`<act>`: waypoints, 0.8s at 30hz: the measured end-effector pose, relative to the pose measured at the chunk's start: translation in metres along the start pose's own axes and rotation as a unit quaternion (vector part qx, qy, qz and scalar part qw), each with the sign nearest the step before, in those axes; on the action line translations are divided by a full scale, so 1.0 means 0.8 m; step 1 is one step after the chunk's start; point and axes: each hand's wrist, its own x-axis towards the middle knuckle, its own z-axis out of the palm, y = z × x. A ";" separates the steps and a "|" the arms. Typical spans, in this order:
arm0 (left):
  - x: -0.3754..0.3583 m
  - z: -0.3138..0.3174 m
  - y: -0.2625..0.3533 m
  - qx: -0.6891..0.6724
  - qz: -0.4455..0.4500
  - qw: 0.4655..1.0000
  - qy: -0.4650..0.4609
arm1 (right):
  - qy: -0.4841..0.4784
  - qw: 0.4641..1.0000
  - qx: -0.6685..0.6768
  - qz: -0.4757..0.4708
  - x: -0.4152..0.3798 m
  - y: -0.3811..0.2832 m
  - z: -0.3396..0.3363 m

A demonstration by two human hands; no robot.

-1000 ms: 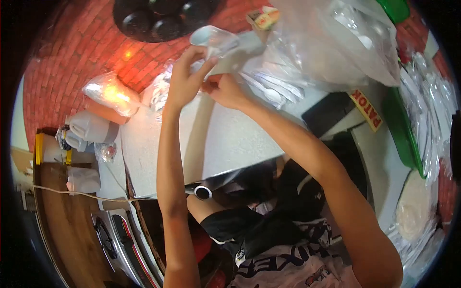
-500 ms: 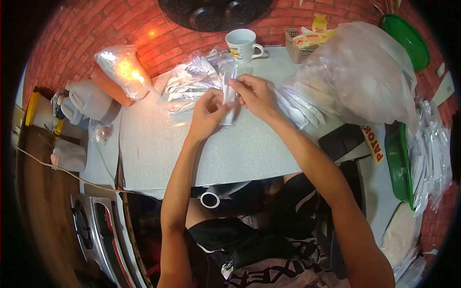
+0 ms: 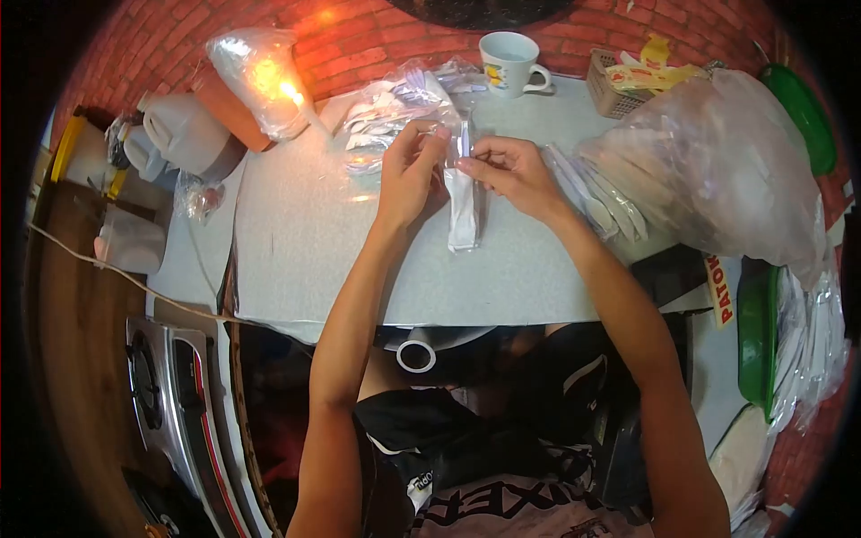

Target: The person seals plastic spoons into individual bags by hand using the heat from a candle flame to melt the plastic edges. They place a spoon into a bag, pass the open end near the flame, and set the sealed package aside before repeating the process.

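Head view | left hand [image 3: 411, 179], right hand [image 3: 517, 177]: pinching one clear packet [image 3: 462, 213] | far tabletop [image 3: 305, 251]: one mug [image 3: 507, 70], one basket [image 3: 612, 97]

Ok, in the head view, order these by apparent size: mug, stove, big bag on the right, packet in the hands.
1. Big bag
2. Stove
3. Packet and mug, too alike to rank: the packet is longer but narrower, and partly covered.

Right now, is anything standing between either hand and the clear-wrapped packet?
Nothing visible does: the left hand and right hand have fingers at the upper part of the packet. The mug stands beyond, to the right; the wrapped cutlery pile lies beyond the left hand.
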 end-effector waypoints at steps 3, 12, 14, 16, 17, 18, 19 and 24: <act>-0.004 0.004 0.014 0.019 -0.034 0.999 0.031 | -0.046 0.999 -0.004 0.013 0.001 0.006 0.004; -0.004 0.000 0.010 0.025 -0.038 0.999 -0.009 | 0.024 0.999 0.027 0.019 0.007 0.002 -0.005; -0.004 0.002 0.013 0.064 -0.033 0.997 -0.016 | 0.025 0.998 0.043 0.024 0.007 0.003 -0.006; -0.004 0.001 0.013 0.064 -0.037 0.997 -0.014 | 0.025 0.998 0.059 0.029 0.007 0.004 -0.007; -0.004 0.001 0.014 0.065 -0.040 0.997 -0.013 | 0.029 0.996 0.077 0.033 0.007 0.004 -0.009; -0.004 0.002 0.016 0.064 -0.041 0.997 -0.012 | 0.032 0.994 0.095 0.036 0.008 0.004 -0.010; -0.005 0.004 0.018 0.064 -0.038 0.997 -0.008 | 0.032 0.994 0.094 0.037 0.008 0.004 -0.009; 0.002 -0.003 -0.002 0.047 -0.002 0.999 -0.017 | 0.005 0.995 0.067 0.069 0.005 -0.004 -0.006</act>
